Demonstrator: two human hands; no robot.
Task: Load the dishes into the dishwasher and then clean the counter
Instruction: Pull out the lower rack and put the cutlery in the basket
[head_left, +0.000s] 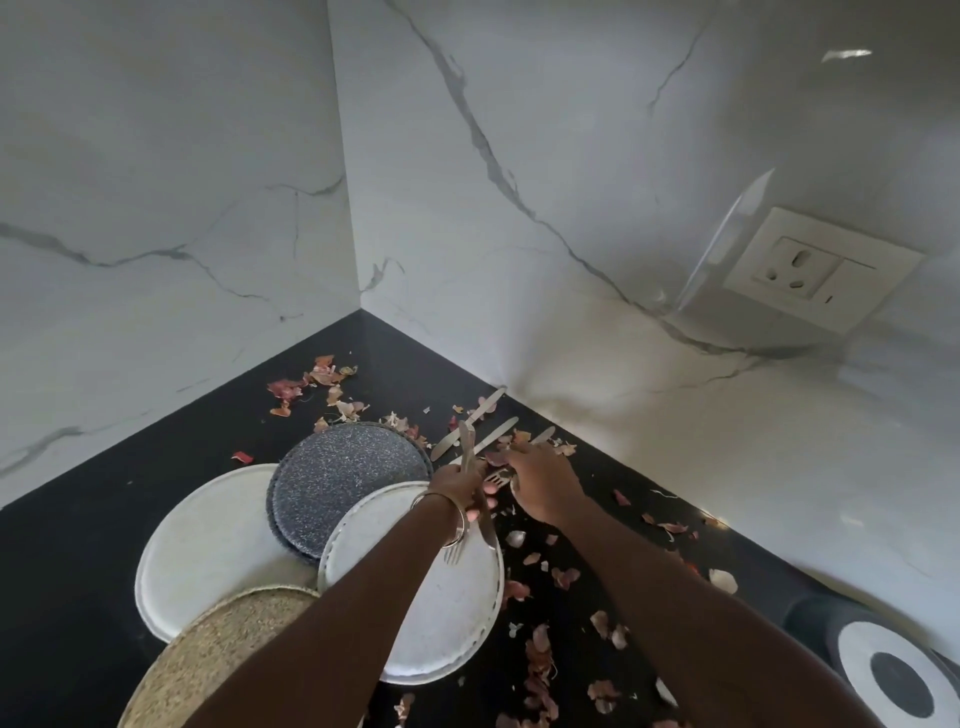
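On the black counter (104, 545) lie several overlapping plates: a white plate (208, 545) at the left, a speckled grey plate (348, 478), another white plate (447, 623) under my forearm, and a beige speckled plate (218, 660) at the front. My left hand (460, 488) is closed around a bundle of cutlery (466, 452), with a fork end pointing down toward me. My right hand (540, 483) is closed on a fork (498, 477) lying on the counter. Three knives (485, 423) lie just beyond, near the wall.
Onion peels (540, 654) are scattered over the counter, thick at the corner and along the right. A grey-and-white round object (893, 675) sits at the lower right. A wall socket (810, 270) is on the marble wall at the right.
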